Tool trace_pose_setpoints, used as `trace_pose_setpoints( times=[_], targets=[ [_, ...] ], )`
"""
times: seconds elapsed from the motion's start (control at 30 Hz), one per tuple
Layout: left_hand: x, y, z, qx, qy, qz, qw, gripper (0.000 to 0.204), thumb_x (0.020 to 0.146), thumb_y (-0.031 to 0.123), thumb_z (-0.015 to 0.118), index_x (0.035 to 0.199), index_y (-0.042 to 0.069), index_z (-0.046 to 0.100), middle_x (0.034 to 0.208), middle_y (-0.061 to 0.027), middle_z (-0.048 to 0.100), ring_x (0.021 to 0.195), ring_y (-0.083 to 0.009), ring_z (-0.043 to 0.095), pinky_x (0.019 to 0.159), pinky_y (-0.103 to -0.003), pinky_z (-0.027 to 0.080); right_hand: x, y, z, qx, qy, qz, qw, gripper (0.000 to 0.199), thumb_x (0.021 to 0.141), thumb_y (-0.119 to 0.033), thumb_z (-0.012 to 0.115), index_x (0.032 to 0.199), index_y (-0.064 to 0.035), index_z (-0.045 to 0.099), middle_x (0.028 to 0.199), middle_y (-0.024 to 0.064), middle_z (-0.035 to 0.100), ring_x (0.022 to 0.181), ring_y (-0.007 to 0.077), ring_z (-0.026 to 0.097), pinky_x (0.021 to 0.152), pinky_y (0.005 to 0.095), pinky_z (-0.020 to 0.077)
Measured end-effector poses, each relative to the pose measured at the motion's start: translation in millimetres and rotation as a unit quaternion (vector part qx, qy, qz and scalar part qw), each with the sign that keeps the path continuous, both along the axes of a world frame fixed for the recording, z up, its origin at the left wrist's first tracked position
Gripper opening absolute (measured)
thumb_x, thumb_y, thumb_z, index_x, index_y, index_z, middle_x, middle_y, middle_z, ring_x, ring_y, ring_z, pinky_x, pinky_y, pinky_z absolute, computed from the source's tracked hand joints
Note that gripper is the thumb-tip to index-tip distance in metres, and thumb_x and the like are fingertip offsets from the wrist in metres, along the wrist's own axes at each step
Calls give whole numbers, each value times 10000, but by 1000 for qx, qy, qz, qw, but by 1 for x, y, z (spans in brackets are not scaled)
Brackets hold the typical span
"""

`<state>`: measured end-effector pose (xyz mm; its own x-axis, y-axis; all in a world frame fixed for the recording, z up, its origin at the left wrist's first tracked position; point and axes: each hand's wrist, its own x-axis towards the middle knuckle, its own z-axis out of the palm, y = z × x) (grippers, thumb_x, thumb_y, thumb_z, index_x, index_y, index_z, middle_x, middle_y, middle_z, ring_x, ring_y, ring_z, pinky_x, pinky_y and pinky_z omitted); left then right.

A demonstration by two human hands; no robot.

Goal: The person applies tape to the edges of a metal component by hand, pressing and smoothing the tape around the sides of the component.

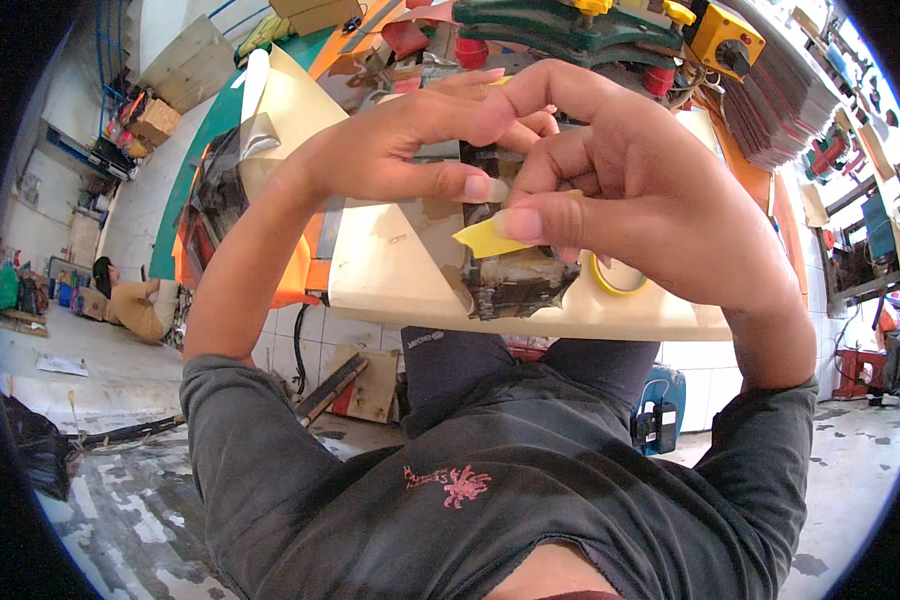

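Observation:
My right hand (625, 180) is raised over the work table, its thumb and fingers pinched on a small piece of yellow tape (485, 238) with an uneven end. Close beside it, my left hand (410, 145) has its thumb apart from its fingers, and some fingertips are hidden behind the right hand. Beneath both hands lies a dark, glossy film-like piece (520, 285) on a cream sheet (390, 265). Just under the right hand, a yellow-rimmed roll of tape (618, 278) rests on the sheet, partly covered by the hand.
A green machine frame (560, 38) with a yellow control box (727, 40) stands behind the table. Stacked sheets (780, 105) rise at the far right. Clear plastic (220, 190) bulges at the left table edge. Another person (140, 300) is low down, far left.

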<state>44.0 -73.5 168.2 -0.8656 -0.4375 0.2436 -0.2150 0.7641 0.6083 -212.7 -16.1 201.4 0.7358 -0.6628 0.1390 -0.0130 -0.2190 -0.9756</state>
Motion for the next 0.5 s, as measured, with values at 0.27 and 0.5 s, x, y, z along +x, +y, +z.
trace_pose_setpoints(
  times=[0.27, 0.5],
  targets=[
    [3, -4, 0, -76, -11, -17, 997, 491, 978, 304, 673, 1396, 51, 620, 1458, -131, 608, 1440, -275, 475, 1290, -510, 138, 12, 7, -14, -51, 13, -94, 994, 373, 937, -52, 749, 1215, -23, 501, 772, -17, 629, 692, -4, 524, 594, 184, 364],
    [0, -7, -2, -111, -7, -22, 994, 498, 959, 281, 687, 1399, 56, 623, 1432, -97, 635, 1450, -263, 468, 1293, -514, 141, 10, 10, -21, -86, 47, -144, 985, 348, 923, -46, 738, 1174, -36, 498, 712, -39, 581, 624, -9, 471, 558, 188, 330]
  ],
)
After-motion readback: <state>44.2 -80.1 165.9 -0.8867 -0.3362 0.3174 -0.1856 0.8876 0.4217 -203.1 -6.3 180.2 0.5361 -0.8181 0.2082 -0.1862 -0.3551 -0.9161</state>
